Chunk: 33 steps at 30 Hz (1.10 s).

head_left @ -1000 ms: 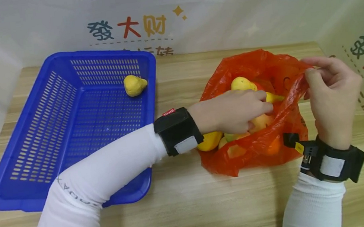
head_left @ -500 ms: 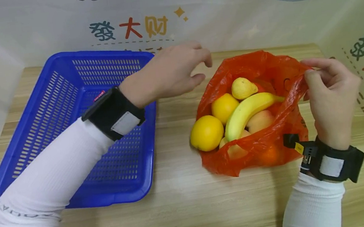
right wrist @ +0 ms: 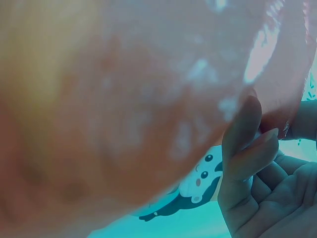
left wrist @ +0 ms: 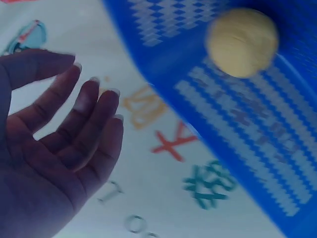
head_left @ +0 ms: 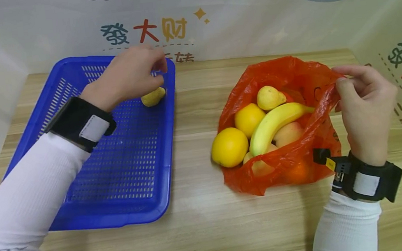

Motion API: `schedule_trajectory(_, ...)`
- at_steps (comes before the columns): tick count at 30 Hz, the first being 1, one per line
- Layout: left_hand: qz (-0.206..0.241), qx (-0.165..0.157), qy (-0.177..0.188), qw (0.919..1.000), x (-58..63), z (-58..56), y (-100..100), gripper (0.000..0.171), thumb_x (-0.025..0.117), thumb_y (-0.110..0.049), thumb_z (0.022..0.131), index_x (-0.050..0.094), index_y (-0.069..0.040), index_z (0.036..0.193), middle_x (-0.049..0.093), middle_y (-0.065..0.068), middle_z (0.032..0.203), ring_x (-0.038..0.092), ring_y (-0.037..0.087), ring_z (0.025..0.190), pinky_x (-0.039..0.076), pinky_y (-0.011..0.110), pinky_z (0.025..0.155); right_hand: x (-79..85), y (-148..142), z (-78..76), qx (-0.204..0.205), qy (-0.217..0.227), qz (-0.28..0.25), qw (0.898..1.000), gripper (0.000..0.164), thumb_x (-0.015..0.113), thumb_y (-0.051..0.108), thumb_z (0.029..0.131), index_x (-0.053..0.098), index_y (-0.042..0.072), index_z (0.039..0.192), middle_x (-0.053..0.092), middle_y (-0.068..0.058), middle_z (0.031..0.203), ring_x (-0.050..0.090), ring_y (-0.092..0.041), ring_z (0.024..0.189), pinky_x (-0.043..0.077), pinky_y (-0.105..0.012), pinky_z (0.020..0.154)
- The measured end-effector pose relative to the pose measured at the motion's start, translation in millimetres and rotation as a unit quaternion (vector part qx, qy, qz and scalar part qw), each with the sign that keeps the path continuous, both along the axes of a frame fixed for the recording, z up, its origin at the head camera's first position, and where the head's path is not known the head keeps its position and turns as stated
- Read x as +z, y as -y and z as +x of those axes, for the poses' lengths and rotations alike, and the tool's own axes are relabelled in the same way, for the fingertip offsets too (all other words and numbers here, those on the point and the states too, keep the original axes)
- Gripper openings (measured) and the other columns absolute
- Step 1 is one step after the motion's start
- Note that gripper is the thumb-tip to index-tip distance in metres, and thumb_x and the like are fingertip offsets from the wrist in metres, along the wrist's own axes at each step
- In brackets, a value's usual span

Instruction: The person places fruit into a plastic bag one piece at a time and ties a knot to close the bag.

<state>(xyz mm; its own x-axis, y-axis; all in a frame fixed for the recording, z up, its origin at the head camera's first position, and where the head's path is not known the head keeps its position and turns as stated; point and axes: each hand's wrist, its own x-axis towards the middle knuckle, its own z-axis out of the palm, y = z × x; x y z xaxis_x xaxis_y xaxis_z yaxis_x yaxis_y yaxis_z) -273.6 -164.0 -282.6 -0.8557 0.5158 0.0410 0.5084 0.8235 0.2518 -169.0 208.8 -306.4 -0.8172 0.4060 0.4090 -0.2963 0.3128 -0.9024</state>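
My left hand (head_left: 129, 73) hovers over the back right of the blue plastic basket (head_left: 168, 162), fingers loosely curled with nothing between them. Below it in the basket lies a yellow pear (head_left: 153, 97), seen blurred in the left wrist view as a rounded yellow fruit (left wrist: 242, 42). At the right, thumb and fingers of my right hand (head_left: 368, 110) pinch the rim of a red plastic bag (head_left: 291, 67) and hold it up. Inside the bag's mouth are a banana (head_left: 275, 125), a second yellow pear (head_left: 270, 97), yellow round fruit (head_left: 249, 120) and a peach (head_left: 288, 133).
A yellow lemon-like fruit (head_left: 229, 147) sits at the bag's left edge. An orange fruit (head_left: 297, 171) shows through the bag's front. Printed white cloth walls (head_left: 234, 26) stand behind and beside the wooden table (head_left: 213, 231).
My left hand has left the fruit in the bag and swung left with nothing in it, to above the basket. The right hand keeps its hold on the bag's rim.
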Motion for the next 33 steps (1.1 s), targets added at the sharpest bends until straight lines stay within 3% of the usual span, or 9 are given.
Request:
schedule_trajectory(7,-0.055,-0.01,0.092,0.9942,-22.6,-14.5,20.4,0.037,0.061,-0.013,0.091,0.061,-0.002,0.126,0.056,0.023,0.128,0.053,0.039,0.118,0.044,0.056,0.101,-1.3,1.0,-0.6,-0.013,0.013,0.026,0.999,0.023,0.053,0.004,0.093,0.074,0.005,0.102,0.063,0.005,0.063,0.052,-0.01,0.051,0.047,-0.014,0.053)
schedule_trajectory(14,-0.081,-0.042,0.126,0.9879,-53.6,-25.1,31.2,0.051,0.066,-0.007,0.087,0.054,0.001,0.136,0.055,0.03,0.131,0.052,0.044,0.121,0.041,0.056,0.104,-2.2,1.6,-0.1,-0.011,0.018,0.02,1.0,0.022,0.054,0.004,0.093,0.074,0.005,0.102,0.064,0.004,0.064,0.052,-0.011,0.051,0.046,-0.014,0.053)
schedule_trajectory(17,-0.093,-0.033,0.143,0.9848,-63.8,-24.8,35.4,0.051,0.068,-0.01,0.088,0.053,0.001,0.136,0.056,0.029,0.131,0.052,0.043,0.122,0.04,0.056,0.106,-2.2,1.5,-0.2,-0.01,0.015,0.016,1.0,0.023,0.053,0.003,0.092,0.074,0.005,0.101,0.064,0.004,0.064,0.052,-0.011,0.051,0.046,-0.014,0.053)
schedule_trajectory(20,-0.087,-0.012,0.153,0.9843,-72.0,-22.7,37.6,0.052,0.072,-0.015,0.086,0.054,0.0,0.132,0.06,0.026,0.124,0.056,0.039,0.113,0.045,0.054,0.099,-1.6,1.3,-0.9,-0.007,0.01,0.011,1.0,0.023,0.053,0.003,0.092,0.074,0.004,0.1,0.064,0.004,0.063,0.052,-0.01,0.051,0.047,-0.014,0.053)
schedule_trajectory(24,-0.074,0.004,0.149,0.9861,-78.5,-20.8,37.4,0.052,0.076,-0.013,0.082,0.054,-0.001,0.127,0.061,0.023,0.119,0.059,0.035,0.105,0.048,0.051,0.092,-0.7,1.1,-1.2,-0.01,0.014,0.016,1.0,0.023,0.054,0.004,0.092,0.074,0.005,0.101,0.064,0.004,0.064,0.053,-0.01,0.052,0.048,-0.014,0.055)
schedule_trajectory(33,-0.096,0.028,0.153,0.9832,-80.6,-21.8,29.4,0.053,0.075,-0.01,0.082,0.051,-0.001,0.129,0.06,0.024,0.12,0.059,0.036,0.106,0.048,0.052,0.096,0.4,-0.4,-0.4,0.001,0.003,-0.003,1.0,0.022,0.053,0.002,0.092,0.074,0.003,0.1,0.066,0.002,0.066,0.054,-0.011,0.052,0.048,-0.014,0.054)
